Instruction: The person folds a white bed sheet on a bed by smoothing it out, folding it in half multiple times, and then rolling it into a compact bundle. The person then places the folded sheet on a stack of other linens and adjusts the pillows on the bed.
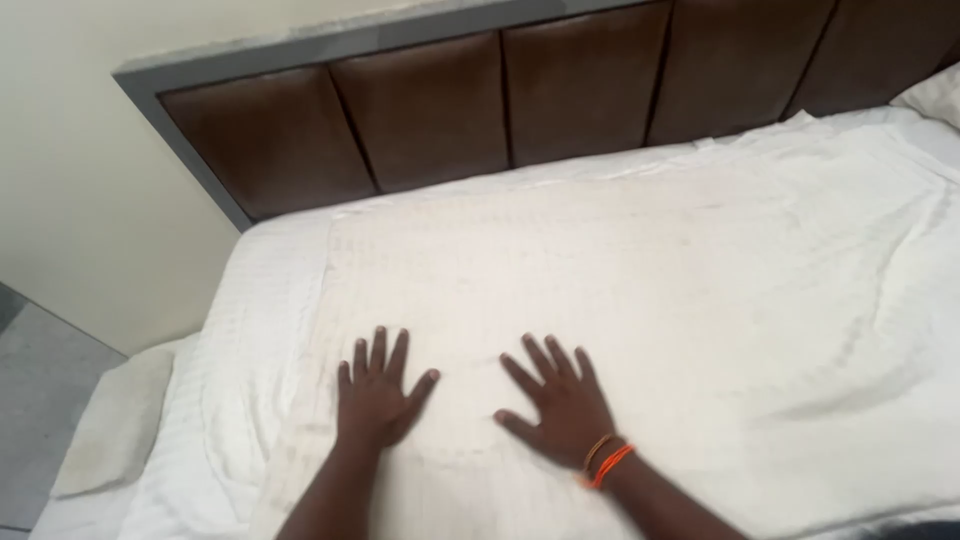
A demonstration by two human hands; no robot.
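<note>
Both hands lie flat, palms down and fingers spread, on a white bed sheet [620,270] in the lower middle of the frame. The left hand [375,395] and the right hand [560,405] sit just apart from each other, gripping nothing; the right wrist wears orange and dark thread bracelets [607,460].

The sheet covers most of the picture, smooth in the centre and creased toward the right side. Its left edge runs down from the upper left corner of the bed to the bottom of the frame, where the cloth bunches in folds. Wide bare sheet lies open above and to the right of the hands.

Across the top stands a brown padded headboard [500,100] in a grey frame (its panels divided by vertical seams), meeting the sheet's far edge. A cream wall [90,200] fills the upper left. At the lower left, beside the bed's edge, lies a flat off-white pillow [115,420]; grey floor [40,380] shows past it. Another white pillow corner [935,95] peeks in at the upper right.
</note>
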